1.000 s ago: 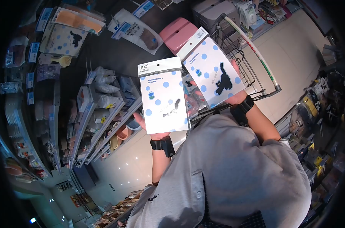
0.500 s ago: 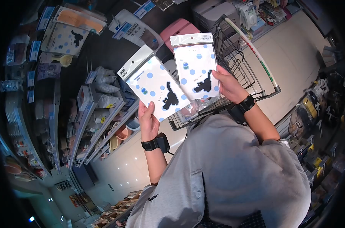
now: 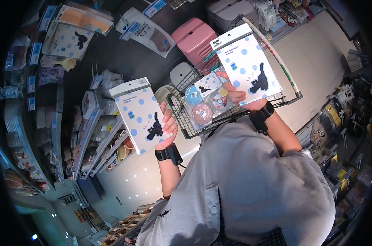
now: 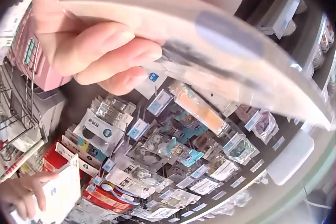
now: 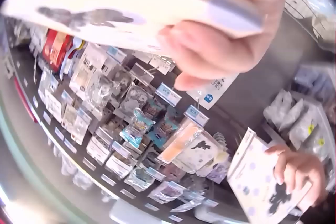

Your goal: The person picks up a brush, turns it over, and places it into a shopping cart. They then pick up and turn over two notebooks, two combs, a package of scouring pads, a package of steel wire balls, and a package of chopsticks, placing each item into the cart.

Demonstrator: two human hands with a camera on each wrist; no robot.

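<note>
My left hand [image 3: 166,128] grips a white packet with blue dots and a black cat [image 3: 140,115], held out to the left over the shelves. From the left wrist view that packet [image 4: 210,40] is seen edge-on, with the fingers [image 4: 100,50] curled under it. A second blue-dotted cat packet [image 3: 248,70] is gripped by my right hand [image 3: 235,93] above the shopping cart [image 3: 272,84]. In the right wrist view this packet [image 5: 121,14] lies over the fingers [image 5: 210,50], and the left hand's packet [image 5: 260,182] shows at lower right.
The wire cart holds several small round items in packs [image 3: 202,106]. A pink box [image 3: 193,36] stands behind the cart. Hanging goods fill a dark display wall [image 3: 91,28] at left, with stocked shelves [image 3: 108,135] below it. A grey shirt [image 3: 251,184] fills the foreground.
The two packets were side by side in front of me. Now the left hand has carried its packet down and left, and the right hand has swung its packet right over the cart.
</note>
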